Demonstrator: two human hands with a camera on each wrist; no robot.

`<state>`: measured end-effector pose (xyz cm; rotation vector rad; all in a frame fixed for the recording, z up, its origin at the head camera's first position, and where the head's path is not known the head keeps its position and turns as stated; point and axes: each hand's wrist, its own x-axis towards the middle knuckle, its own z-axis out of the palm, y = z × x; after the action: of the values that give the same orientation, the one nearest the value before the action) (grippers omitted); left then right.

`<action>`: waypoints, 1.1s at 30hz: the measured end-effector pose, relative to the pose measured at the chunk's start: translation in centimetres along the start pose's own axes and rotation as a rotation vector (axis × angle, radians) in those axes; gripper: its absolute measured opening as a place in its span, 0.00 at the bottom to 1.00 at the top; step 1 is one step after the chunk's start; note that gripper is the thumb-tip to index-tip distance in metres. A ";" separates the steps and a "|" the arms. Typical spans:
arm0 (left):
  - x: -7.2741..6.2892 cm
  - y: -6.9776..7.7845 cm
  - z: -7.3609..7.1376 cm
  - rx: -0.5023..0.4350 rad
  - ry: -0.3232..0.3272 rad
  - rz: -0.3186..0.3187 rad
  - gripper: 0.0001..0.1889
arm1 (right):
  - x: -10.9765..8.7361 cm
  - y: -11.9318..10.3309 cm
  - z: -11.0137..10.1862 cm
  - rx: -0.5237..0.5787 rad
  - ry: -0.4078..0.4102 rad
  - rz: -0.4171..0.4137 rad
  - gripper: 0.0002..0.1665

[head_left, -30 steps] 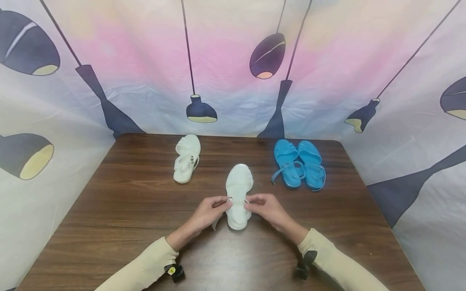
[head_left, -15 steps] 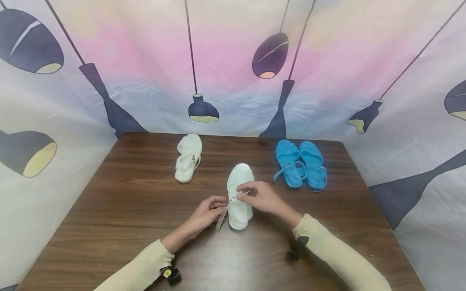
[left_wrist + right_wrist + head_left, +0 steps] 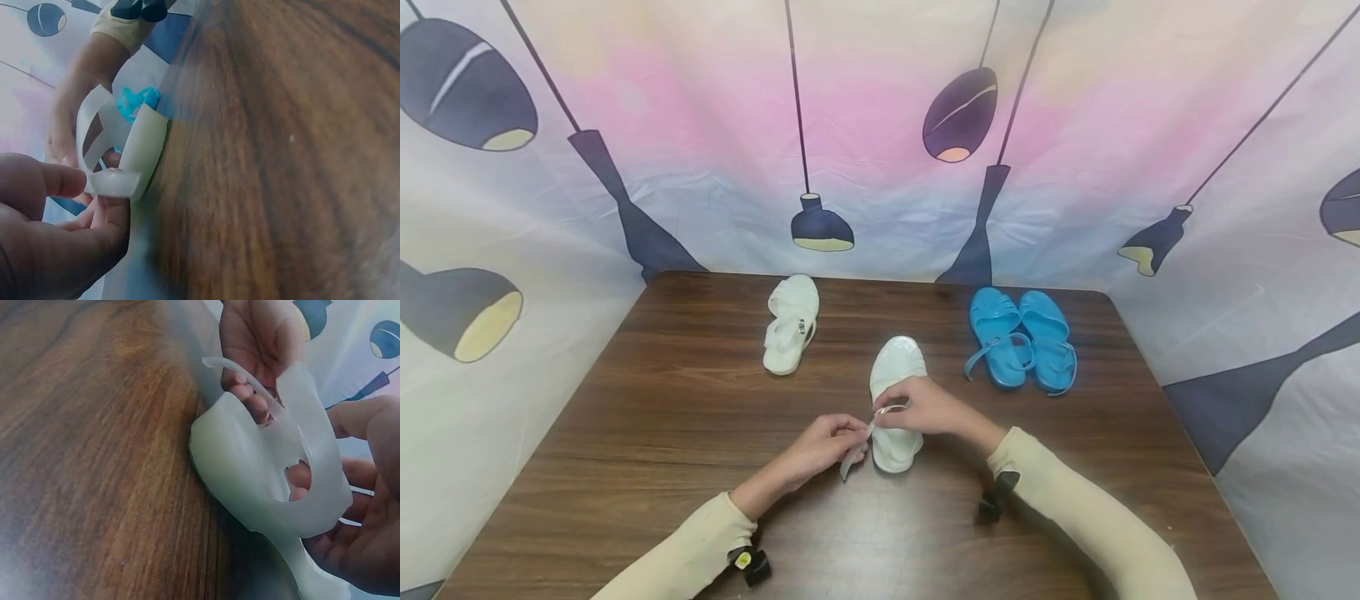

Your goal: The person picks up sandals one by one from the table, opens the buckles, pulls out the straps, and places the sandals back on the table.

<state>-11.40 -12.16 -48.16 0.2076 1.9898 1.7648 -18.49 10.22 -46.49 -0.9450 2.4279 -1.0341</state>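
Note:
A white sandal (image 3: 898,358) lies in the middle of the table, toe pointing away from me. My left hand (image 3: 826,448) is at its left side and pinches the loose ankle strap (image 3: 115,184) between thumb and fingers; the strap's free end hangs toward me. Reaching over the sandal from the right, my right hand (image 3: 923,406) pinches the strap near the buckle side. The buckle itself is mostly covered by the fingers. In the right wrist view the sandal's heel (image 3: 225,447) faces the camera, and the strap's tip curls out past my left fingers.
A second white sandal (image 3: 792,325), its strap across it, lies at the back left of the wooden table (image 3: 647,417). Two blue sandals (image 3: 1000,337) stand side by side at the back right. A printed curtain (image 3: 880,150) hangs behind the table.
My right hand has moved left from the sandal's right side, across its top to the strap at the left. The left hand has shifted slightly down along the strap.

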 end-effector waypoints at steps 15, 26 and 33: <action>0.3 0.1 -0.8 0.080 -0.005 0.028 0.13 | 0.4 0.7 -0.5 0.012 -0.056 -0.028 0.13; 0.7 0.0 -1.3 0.135 -0.001 0.024 0.12 | 0.4 0.5 -0.5 0.046 -0.080 0.024 0.12; 0.7 0.2 -1.4 0.163 0.025 0.016 0.12 | 0.6 0.9 -0.5 0.064 -0.064 0.023 0.11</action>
<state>-12.65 -13.05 -48.10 0.2562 2.1567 1.6226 -19.56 10.54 -46.81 -0.9133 2.3335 -1.0512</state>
